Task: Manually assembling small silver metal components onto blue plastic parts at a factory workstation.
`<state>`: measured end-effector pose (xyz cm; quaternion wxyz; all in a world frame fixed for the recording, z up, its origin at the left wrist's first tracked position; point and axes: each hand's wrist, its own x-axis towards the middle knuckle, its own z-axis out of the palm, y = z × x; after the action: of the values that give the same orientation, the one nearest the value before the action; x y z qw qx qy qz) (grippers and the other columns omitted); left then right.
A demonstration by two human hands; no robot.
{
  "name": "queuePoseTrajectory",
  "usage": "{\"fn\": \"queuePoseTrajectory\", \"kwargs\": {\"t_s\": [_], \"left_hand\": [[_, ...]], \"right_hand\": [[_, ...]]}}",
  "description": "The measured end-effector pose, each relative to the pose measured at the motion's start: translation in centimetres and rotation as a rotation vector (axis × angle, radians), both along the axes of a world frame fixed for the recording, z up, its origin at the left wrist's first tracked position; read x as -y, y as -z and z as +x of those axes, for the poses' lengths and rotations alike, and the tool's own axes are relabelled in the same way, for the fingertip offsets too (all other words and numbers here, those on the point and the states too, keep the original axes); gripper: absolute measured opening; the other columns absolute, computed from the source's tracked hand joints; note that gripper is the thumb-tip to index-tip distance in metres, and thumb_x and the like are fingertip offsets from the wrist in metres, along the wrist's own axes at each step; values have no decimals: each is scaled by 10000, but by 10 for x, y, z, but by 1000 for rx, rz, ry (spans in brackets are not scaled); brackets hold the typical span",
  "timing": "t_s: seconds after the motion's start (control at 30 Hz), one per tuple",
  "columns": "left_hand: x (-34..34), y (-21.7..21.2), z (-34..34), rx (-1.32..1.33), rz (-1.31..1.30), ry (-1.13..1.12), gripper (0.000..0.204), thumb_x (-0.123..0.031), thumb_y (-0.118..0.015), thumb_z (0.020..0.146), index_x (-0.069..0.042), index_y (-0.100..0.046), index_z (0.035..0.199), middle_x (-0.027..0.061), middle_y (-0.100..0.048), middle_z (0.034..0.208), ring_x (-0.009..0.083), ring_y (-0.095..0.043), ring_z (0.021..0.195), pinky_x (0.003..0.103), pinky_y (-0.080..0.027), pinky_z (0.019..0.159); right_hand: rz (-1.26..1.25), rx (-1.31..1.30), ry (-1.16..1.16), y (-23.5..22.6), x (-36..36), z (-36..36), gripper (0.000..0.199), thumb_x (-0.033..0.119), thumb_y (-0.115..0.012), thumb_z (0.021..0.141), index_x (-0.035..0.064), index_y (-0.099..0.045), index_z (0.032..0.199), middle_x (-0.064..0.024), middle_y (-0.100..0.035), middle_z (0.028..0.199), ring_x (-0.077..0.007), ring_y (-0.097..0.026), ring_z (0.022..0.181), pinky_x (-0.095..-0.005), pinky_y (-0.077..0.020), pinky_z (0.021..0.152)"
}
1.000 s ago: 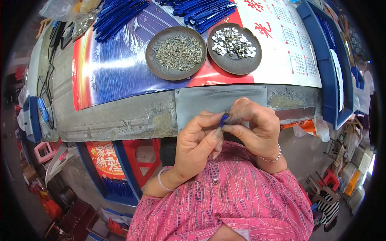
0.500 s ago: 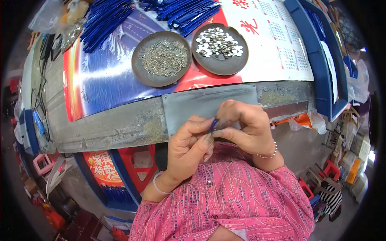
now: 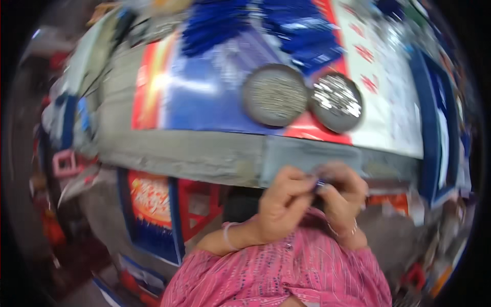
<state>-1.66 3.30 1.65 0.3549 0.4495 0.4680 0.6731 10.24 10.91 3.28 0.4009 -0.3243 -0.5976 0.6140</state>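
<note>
The view has swung left and blurred since the earlier frame. Left hand (image 3: pixel 281 207) and right hand (image 3: pixel 341 197) pinch a small blue piece (image 3: pixel 320 182) together below the desk (image 3: pixel 204 158) edge; jolted, it could drop.

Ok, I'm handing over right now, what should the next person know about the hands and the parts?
Picture is motion-blurred.
Left hand and right hand: together at the bench edge, pinching one small blue piece between their fingertips.
Two round dishes of small metal parts sit on the table just beyond the hands.
Heap of blue pieces lies at the far side.
Done or left: cannot tell from the piles.
</note>
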Motion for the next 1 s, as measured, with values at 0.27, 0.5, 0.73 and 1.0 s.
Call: {"fn": "queuePoseTrajectory", "kwargs": {"t_s": [0.27,0.5,0.73,1.0], "left_hand": [[2,-5,9,44,65,-15,315,100,-513,849,-3,-551,1144,108,-490,995,168,-497,850,243,-414,721],[1,-6,11,77,48,55,328,100,-489,866,2,-542,1175,83,-468,1008,136,-484,876,218,-408,743],[5,-1,14,204,-10,102,352,117,-474,863,-1,-549,1186,69,-448,1055,98,-481,863,185,-406,709],[5,-3,14,221,-34,127,341,105,-472,877,2,-552,1192,56,-437,1068,69,-472,829,170,-393,685]], "right_hand": [[440,150,120,-10,10,-5,122,60,-622,832,-38,-550,840,-176,-623,839,-249,-592,729,-312,-471,651],[565,257,156,2,7,-11,320,230,-468,943,-19,-476,741,-144,-508,681,-249,-481,561,-334,-361,504],[604,183,26,14,-1,-7,362,273,-468,936,-16,-469,718,-139,-477,623,-255,-462,519,-346,-319,460],[697,271,-75,20,-5,10,192,169,-501,872,15,-486,758,-133,-462,633,-310,-470,528,-351,-350,477]]}}
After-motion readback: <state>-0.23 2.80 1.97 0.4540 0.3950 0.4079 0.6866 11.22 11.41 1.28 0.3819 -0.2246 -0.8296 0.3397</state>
